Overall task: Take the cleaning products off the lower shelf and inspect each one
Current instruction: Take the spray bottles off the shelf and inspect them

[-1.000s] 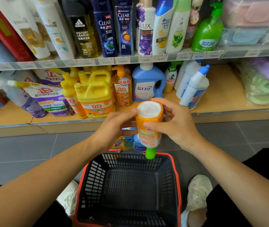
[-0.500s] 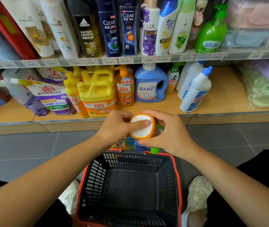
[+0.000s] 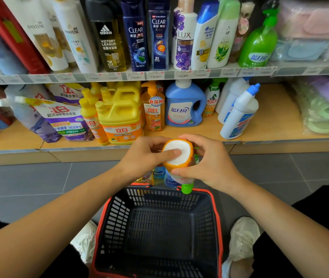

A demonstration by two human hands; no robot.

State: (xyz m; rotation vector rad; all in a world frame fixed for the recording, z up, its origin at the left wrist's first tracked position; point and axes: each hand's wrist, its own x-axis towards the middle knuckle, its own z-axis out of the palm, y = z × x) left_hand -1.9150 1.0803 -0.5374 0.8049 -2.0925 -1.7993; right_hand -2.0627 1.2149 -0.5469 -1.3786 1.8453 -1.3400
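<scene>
An orange bottle with a green cap is held upside down in front of the lower shelf, its white base facing me. My left hand grips its left side, thumb lying across the white base. My right hand grips the right side, fingers curled around the body. On the lower shelf stand yellow detergent jugs, an orange pump bottle, a blue detergent jug, white bottles with blue caps and purple refill pouches.
A dark shopping basket with a red rim sits on the grey floor below my hands, between my white shoes. A few small bottles stand on the floor just behind it. The upper shelf holds shampoo bottles. Bagged sponges fill the shelf's right end.
The bottle has been tipped so its white base turns toward me and lowered closer to the basket. My left thumb has moved onto the base.
</scene>
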